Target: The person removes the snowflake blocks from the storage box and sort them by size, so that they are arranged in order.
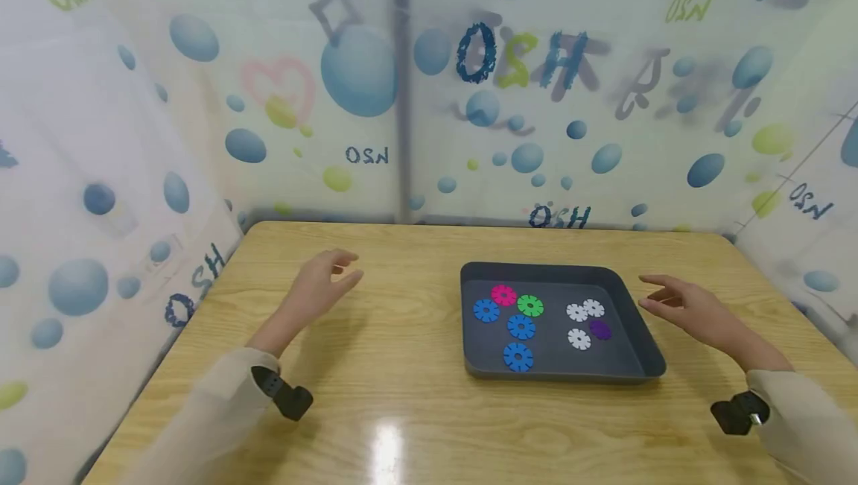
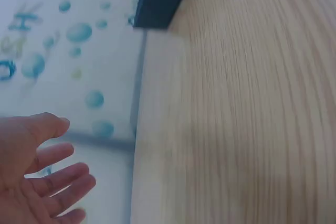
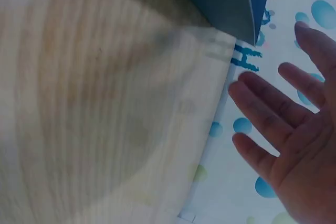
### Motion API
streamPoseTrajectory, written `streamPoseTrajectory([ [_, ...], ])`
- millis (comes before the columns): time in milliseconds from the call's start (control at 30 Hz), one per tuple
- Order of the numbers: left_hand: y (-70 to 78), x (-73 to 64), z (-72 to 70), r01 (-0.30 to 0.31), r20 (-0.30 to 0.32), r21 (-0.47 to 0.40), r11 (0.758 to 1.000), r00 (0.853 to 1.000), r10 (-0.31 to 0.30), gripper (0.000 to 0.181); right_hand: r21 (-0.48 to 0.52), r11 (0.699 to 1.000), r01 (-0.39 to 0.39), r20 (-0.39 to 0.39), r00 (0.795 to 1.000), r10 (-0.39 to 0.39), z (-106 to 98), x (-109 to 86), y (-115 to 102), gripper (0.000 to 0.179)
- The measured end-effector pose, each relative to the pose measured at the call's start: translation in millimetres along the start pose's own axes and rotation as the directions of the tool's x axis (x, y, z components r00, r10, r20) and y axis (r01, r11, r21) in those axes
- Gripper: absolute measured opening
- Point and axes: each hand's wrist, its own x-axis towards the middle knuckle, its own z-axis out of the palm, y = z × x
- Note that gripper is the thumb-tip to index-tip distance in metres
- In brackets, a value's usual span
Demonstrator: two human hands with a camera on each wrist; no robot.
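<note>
On tabletop [image 1: 550, 425], dark tray [image 1: 536, 274] lies between hands, long axis running left-right. Right hand [image 1: 687, 308] nearer: fingertips just beside tray's right wall. Left hand [image 1: 320, 281] well apart, left of tray. Hands separate, fingers loosely extended, holding nothing. Inside tray: 9 flat discs [image 1: 520, 327], 5 in left half, 4 in right.

Nine discs [image 1: 520, 327], one tray [image 1: 563, 363]
</note>
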Motion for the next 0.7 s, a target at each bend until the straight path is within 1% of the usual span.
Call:
streamPoseTrajectory([
  [67,14.2,2.5,11.4,-0.043,0.015,-0.075,0.996,0.999,0.044,0.035,0.0,1.0,0.009,-0.007,1.0,-0.009,5.1,-0.9,-1.5,0.052],
  [133,29.2,5.1,23.0,-0.08,0.034,-0.116,0.99,0.996,0.085,0.031,0.0,1.0,0.002,-0.011,1.0,-0.002,9.4,-1.6,-3.5,0.047],
  [200,44.6,8.0,34.4,-0.113,0.062,-0.159,0.981,0.99,0.125,0.028,-0.01,1.0,-0.004,-0.008,1.0,0.004,12.6,-1.5,-4.6,0.043],
  [267,59.5,11.4,46.4,-0.134,0.098,-0.204,0.97,0.983,0.157,0.027,-0.013,1.0,-0.001,-0.008,1.0,0.001,15.0,-1.5,-5.1,0.039],
  [367,79.6,18.6,63.7,-0.164,0.162,-0.262,0.951,0.964,0.211,0.026,-0.023,1.0,0.011,-0.008,1.0,-0.011,16.5,-0.9,-4.8,0.034],
  [433,91.7,25.0,74.1,-0.175,0.217,-0.279,0.944,0.946,0.24,0.025,-0.024,1.0,0.017,-0.008,1.0,-0.017,16.8,-0.3,-4.3,0.032],
  [467,97.2,28.5,79.1,-0.182,0.248,-0.286,0.941,0.934,0.256,0.025,-0.022,1.0,0.017,-0.007,1.0,-0.017,16.7,0.2,-4.0,0.031],
  [500,102.6,32.2,83.4,-0.19,0.282,-0.295,0.937,0.919,0.275,0.025,-0.02,1.0,0.022,-0.004,1.0,-0.022,16.5,0.8,-3.4,0.031],
  [567,112.6,40.5,92.6,-0.211,0.354,-0.296,0.932,0.882,0.312,0.026,-0.01,1.0,0.024,0.0,1.0,-0.024,16.5,0.9,-2.0,0.031],
  [633,121.0,48.6,100.9,-0.23,0.431,-0.297,0.927,0.834,0.345,0.027,0.002,1.0,0.026,0.0,1.0,-0.026,16.8,1.0,-1.4,0.032],
  [700,127.8,56.7,108.8,-0.267,0.5,-0.284,0.921,0.778,0.38,0.028,0.015,1.0,0.026,0.0,1.0,-0.026,17.0,0.9,-1.3,0.033],
])
